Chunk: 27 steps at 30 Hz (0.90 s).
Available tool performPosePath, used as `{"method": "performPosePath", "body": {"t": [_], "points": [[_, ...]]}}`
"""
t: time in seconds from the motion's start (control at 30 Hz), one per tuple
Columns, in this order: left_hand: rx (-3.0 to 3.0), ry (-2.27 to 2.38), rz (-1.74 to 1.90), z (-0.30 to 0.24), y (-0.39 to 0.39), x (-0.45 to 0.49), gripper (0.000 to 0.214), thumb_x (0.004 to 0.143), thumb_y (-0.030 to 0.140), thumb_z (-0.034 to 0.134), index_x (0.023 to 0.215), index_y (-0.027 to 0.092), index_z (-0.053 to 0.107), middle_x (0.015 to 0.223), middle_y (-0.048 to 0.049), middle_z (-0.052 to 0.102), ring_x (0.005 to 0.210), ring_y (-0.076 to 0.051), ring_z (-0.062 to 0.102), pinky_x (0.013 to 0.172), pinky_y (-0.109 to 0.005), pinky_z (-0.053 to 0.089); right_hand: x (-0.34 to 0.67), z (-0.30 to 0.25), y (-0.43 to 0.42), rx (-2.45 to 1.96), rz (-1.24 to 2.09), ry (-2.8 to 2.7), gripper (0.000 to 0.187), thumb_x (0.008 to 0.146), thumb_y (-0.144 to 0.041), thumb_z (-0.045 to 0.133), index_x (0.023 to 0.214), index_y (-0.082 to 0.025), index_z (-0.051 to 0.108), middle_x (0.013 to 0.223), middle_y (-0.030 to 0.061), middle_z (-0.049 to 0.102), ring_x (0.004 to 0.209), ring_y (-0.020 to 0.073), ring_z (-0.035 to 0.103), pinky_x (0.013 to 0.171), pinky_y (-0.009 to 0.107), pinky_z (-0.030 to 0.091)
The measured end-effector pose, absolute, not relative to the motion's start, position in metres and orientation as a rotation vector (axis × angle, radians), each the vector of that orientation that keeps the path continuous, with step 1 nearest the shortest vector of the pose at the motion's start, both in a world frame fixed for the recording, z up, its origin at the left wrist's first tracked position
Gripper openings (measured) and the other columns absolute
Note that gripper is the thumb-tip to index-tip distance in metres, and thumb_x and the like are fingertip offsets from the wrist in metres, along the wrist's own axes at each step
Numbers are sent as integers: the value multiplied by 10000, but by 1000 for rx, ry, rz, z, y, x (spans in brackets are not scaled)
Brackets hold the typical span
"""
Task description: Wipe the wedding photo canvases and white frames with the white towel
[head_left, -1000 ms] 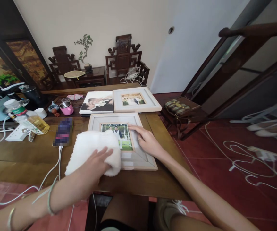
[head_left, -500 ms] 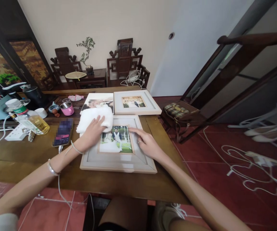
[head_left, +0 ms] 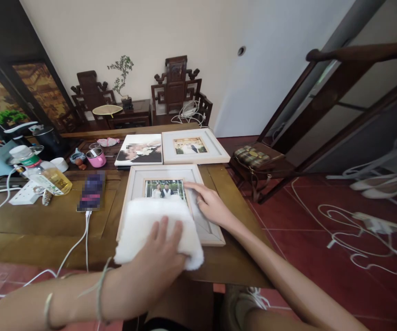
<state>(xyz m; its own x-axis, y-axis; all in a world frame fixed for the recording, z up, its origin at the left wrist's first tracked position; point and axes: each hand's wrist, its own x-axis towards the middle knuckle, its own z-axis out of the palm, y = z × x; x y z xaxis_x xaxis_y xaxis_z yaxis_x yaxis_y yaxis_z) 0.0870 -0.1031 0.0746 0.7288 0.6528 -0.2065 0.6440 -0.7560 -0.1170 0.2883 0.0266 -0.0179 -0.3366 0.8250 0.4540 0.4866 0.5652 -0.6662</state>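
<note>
My left hand presses on a folded white fluffy cloth, its fingers bent over the top and somewhat blurred. Under the cloth lies a white picture frame holding a photo of two people outdoors. The cloth hides the frame's lower left and the photo's lower part. My right hand rests on the frame's right side, index finger stretched to the photo's upper right corner, the other fingers loosely bent. It holds nothing.
Behind lie a second white frame and a photo panel. Leftward on the wooden table are a cabled phone, a pink mug, a power strip and a bottle. A chair stands right.
My left hand has brought the white cloth from the frame's upper left corner down toward its front edge, uncovering the photo panel behind. My right hand stays in about the same place.
</note>
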Motion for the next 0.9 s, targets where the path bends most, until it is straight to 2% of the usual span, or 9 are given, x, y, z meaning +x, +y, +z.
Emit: {"method": "performPosePath", "body": {"t": [0.17, 0.3, 0.47, 0.67, 0.77, 0.9], "points": [[-2900, -965, 174, 54, -84, 116, 220, 850, 219, 602, 1035, 141, 691, 1504, -228, 314, 1368, -503, 247, 1023, -678, 307, 290, -17, 27, -1092, 553, -1997, 626, 686, 10, 383, 1224, -205, 619, 1275, 79, 646, 1215, 227, 578, 1058, 463, 439], [-2888, -1122, 186, 51, -83, 109, 211, 855, 183, 582, 1022, 134, 700, 1516, -205, 307, 1381, -466, 255, 1064, -644, 291, 291, -17, 26, -1061, 556, -1981, 640, 681, 14, 396, 1223, -240, 624, 1285, 49, 641, 1236, 224, 561, 1082, 471, 412], [-2876, -1484, 537, 80, -83, 74, 276, 731, 29, 576, 962, 100, 710, 1519, -201, 300, 1393, -452, 225, 1082, -621, 298, 291, -17, 26, -1057, 554, -2004, 632, 691, 12, 390, 1235, -218, 615, 1303, 65, 627, 1247, 225, 553, 1076, 474, 418], [-2747, -1712, 527, 94, -82, 32, 385, 621, -90, 435, 824, 114, 691, 1510, -134, 348, 1420, -359, 225, 1118, -575, 280, 291, -17, 27, -1028, 553, -1990, 656, 676, 18, 389, 1242, -227, 612, 1273, 57, 647, 1235, 228, 561, 1071, 470, 425], [-2738, -1680, 414, 85, -70, 21, 397, 640, -90, 410, 865, 104, 674, 1537, -133, 289, 1429, -347, 194, 1127, -544, 286, 290, -17, 27, -1024, 551, -1986, 665, 676, 24, 394, 1244, -245, 610, 1276, 44, 646, 1237, 223, 559, 1073, 464, 425], [-2625, -1717, 32, 72, -28, 16, 494, 667, -90, 384, 1071, 59, 627, 1553, -181, 227, 1438, -329, 183, 1138, -481, 312, 291, -19, 27, -1007, 552, -1972, 668, 675, 30, 401, 1244, -252, 611, 1277, 40, 645, 1241, 223, 556, 1077, 475, 420]]}}
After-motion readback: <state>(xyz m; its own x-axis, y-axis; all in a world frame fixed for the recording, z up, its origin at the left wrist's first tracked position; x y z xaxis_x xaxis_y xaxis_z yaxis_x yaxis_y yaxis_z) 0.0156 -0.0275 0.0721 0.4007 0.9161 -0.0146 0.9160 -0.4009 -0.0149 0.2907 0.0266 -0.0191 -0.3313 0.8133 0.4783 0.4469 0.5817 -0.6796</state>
